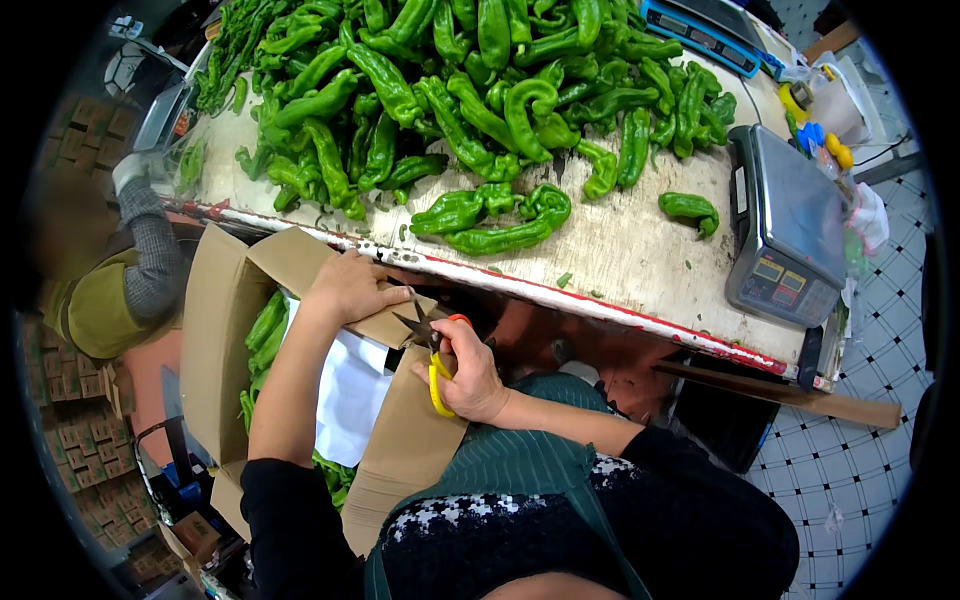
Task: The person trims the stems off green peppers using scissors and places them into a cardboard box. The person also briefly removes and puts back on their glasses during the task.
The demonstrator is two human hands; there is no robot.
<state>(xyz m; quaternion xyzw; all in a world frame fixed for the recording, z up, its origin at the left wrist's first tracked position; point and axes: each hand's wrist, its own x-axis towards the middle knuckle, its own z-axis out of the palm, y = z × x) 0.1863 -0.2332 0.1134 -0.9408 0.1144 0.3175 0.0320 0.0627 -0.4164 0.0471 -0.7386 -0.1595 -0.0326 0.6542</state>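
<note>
My right hand [471, 375] grips a pair of scissors [438, 375] with a yellow and an orange-red handle loop, its blades parted near the box's far corner. My left hand [357, 289] rests on a far flap of an open cardboard box [214, 345], thumb stretched toward the scissor tips; whether it pinches anything there cannot be told. Inside the box, white paper [349, 397] lies with green peppers [266, 337] beside it. Beyond the box, a large heap of long green peppers [465, 112] covers much of a worn white table [600, 247].
A digital scale [795, 225] stands at the table's right, a blue-framed one [705, 34] behind it. The table's red-and-white edge [570, 296] runs just beyond my hands. At left is another person [105, 300]. Stacked cartons [82, 442] stand at far left.
</note>
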